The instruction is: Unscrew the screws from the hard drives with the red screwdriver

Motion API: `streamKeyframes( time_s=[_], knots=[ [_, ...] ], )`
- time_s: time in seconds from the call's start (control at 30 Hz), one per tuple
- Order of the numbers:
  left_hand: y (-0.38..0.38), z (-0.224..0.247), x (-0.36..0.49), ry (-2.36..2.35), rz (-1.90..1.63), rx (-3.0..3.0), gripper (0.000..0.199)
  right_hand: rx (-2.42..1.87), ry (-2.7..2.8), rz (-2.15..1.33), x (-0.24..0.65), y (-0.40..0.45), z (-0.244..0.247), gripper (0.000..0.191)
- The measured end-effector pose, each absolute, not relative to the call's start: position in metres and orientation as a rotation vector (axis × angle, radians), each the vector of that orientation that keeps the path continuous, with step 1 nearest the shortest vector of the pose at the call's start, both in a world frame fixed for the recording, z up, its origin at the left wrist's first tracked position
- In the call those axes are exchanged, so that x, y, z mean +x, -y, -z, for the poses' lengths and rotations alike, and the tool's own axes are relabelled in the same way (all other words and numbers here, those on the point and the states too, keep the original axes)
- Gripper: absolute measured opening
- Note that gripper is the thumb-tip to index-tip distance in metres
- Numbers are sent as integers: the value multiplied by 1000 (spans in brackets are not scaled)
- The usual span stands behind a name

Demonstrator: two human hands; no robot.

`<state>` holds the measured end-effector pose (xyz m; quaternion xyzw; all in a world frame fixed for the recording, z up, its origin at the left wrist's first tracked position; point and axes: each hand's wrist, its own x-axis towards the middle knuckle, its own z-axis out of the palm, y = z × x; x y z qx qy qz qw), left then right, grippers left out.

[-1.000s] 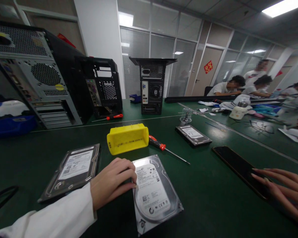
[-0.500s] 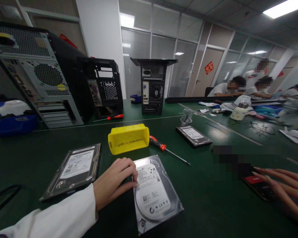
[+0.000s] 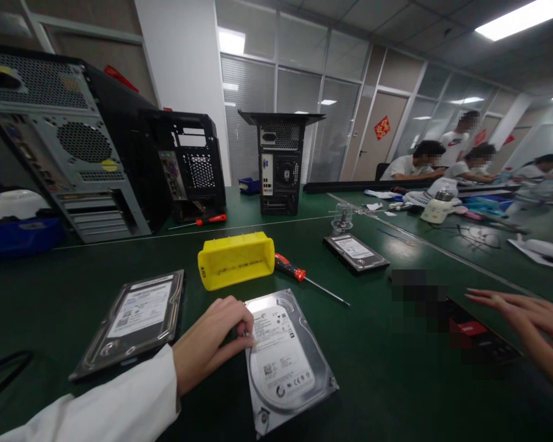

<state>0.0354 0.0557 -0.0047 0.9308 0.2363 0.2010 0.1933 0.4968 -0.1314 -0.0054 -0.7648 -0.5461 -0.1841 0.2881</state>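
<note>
A silver hard drive [image 3: 299, 374] with a white label lies flat on the green table in front of me. Curled at its left edge is my left hand [image 3: 216, 337], closed, with thumb and fingertips gripping the rim. My right hand [image 3: 529, 322] is at the right side, fingers stretched out and holding nothing. It hovers beside a dark flat device [image 3: 486, 341] with a red patch, partly blurred out by pixels. Left of my left hand lies a second hard drive [image 3: 133, 319]; a third hard drive [image 3: 356, 253] rests farther back on the right.
A yellow bin [image 3: 237, 261] stands beyond the silver drive, with a red-and-black screwdriver [image 3: 295, 270] beside it. Another screwdriver [image 3: 205, 221] lies near several computer cases [image 3: 279, 166] at the back. A blue bin [image 3: 21, 236] is far left. People [image 3: 415, 162] sit in the background.
My right hand has lifted off the dark device and its fingers have straightened. The left hand keeps its place on the silver drive. The view has shifted slightly.
</note>
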Motion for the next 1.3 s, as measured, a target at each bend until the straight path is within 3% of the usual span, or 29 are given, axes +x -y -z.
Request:
streamKeyframes(
  time_s=[0.13, 0.27, 0.5, 0.67, 1.0, 1.3],
  knots=[
    [-52, 3, 37, -698, -555, 2667, 6, -1937, 1415, 158, 441, 91, -47, 45],
    [-49, 3, 38, -671, -556, 2869, 11, -1819, 1741, -55, 366, 42, -75, 45],
    [-50, 4, 37, -583, -500, 3225, 22, -1775, 2057, -24, 300, -29, -23, 42],
    [-51, 2, 36, -560, -520, 3243, 18, -1834, 2094, 73, 291, -51, 6, 44],
    [-47, -2, 34, -551, -546, 3199, 12, -1882, 2134, 282, 289, -47, 13, 32],
    [-40, -16, 30, -717, -245, 2939, 3, -1894, 2070, 271, 292, -46, 19, 30]
  ],
)
